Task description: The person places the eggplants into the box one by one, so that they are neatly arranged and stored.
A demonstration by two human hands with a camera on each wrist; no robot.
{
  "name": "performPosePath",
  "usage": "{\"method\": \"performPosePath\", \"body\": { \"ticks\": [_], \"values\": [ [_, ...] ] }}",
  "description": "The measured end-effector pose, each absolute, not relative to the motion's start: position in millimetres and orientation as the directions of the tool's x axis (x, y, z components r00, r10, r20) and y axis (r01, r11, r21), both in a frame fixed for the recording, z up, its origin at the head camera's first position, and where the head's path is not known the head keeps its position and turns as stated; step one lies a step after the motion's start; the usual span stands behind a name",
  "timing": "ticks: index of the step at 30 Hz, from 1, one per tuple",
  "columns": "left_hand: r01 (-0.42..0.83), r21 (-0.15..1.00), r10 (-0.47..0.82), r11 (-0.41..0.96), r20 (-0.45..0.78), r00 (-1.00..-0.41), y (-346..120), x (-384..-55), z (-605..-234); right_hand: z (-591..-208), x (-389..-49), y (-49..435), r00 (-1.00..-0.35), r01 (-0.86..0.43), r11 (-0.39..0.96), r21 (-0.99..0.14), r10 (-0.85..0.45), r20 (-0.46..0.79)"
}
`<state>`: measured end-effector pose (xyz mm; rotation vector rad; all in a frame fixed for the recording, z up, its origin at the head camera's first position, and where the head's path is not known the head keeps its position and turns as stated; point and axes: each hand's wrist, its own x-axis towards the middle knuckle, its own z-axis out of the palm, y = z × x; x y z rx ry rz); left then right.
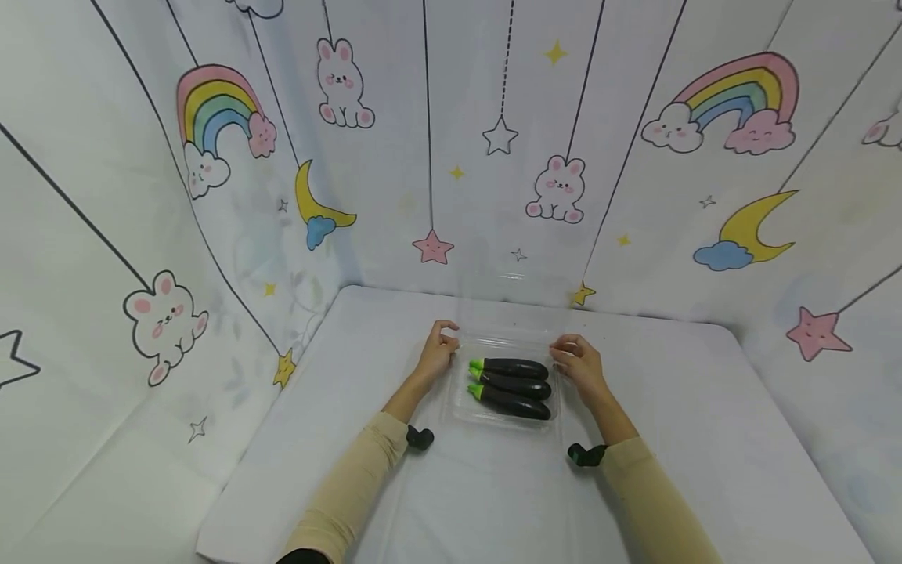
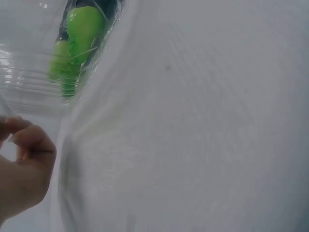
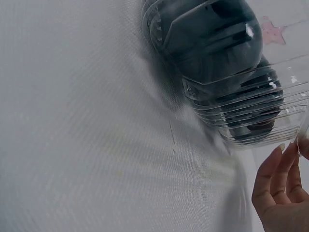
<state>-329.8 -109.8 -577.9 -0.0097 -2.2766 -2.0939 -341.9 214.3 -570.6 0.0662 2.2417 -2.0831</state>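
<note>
Three dark eggplants [image 1: 514,402] with green stem ends lie side by side in a clear plastic clamshell box [image 1: 461,401] on the table. Its transparent lid [image 1: 510,313] seems to stand raised at the back, though its outline is faint. At the box's back left corner, my left hand [image 1: 438,350] pinches the plastic edge between thumb and bent fingers. The right hand [image 1: 579,363] grips the opposite back corner; in the right wrist view its fingertips meet at the ridged rim. Green stems [image 2: 84,26] show through the plastic in the left wrist view.
A white cloth covers the table [image 1: 676,423], whose far edge meets a printed backdrop [image 1: 493,204] with rabbits, stars and rainbows. Dark wrist-worn devices [image 1: 421,439] sit below both hands at the sleeve cuffs.
</note>
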Motion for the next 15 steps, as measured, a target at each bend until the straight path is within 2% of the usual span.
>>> {"method": "performPosePath", "body": {
  "ticks": [9, 15],
  "values": [
    [0.041, 0.997, -0.017, 0.069, 0.042, -0.999, -108.3, -327.3, -577.9, -570.2, -335.0, 215.4, -1.000, 0.023, 0.048, -0.999, -0.015, -0.024],
    [0.073, 0.992, -0.042, 0.099, 0.077, -0.996, -108.7, -325.2, -576.4, -568.6, -332.5, 217.5, -1.000, 0.012, 0.101, -0.995, -0.015, -0.014]
  ]
}}
